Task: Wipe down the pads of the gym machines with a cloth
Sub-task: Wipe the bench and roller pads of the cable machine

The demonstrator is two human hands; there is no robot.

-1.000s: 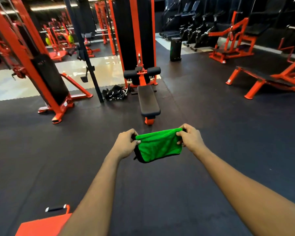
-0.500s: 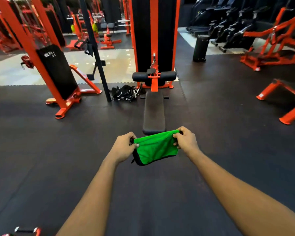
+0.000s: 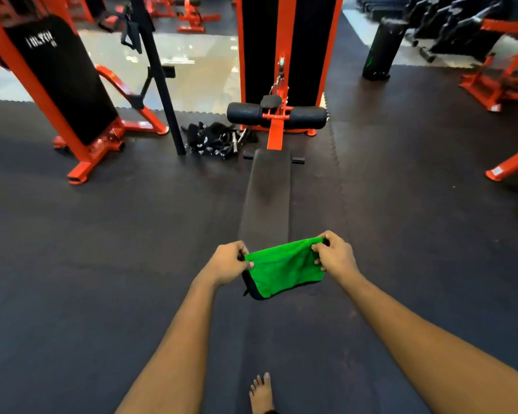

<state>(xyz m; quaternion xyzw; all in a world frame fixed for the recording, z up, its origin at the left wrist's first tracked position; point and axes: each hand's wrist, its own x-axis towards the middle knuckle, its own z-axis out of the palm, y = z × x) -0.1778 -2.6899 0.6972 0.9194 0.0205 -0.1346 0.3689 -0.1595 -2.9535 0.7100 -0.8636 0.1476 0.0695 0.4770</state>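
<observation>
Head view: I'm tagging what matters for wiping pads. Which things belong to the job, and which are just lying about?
Job: green cloth, gripped by left hand and right hand; bench pad; roller pads; angled back pad.
Lying about: pile of straps and handles; black cylinder.

Both bare arms are reaching forward and angling slightly inward from the bottom of the view, the left arm [image 3: 174, 339] rising from the lower centre-left, the right arm [image 3: 425, 345] coming in from the lower right corner; the left hand [image 3: 228, 262] is curling its fingers and thumb round one end of a green cloth [image 3: 284, 271], knuckles facing up; the right hand [image 3: 336, 254] is pinching the other end, sitting a little higher than the left; the cloth is stretching between the two hands; a bare foot [image 3: 260, 394] is showing below, toes pointing forward.
</observation>
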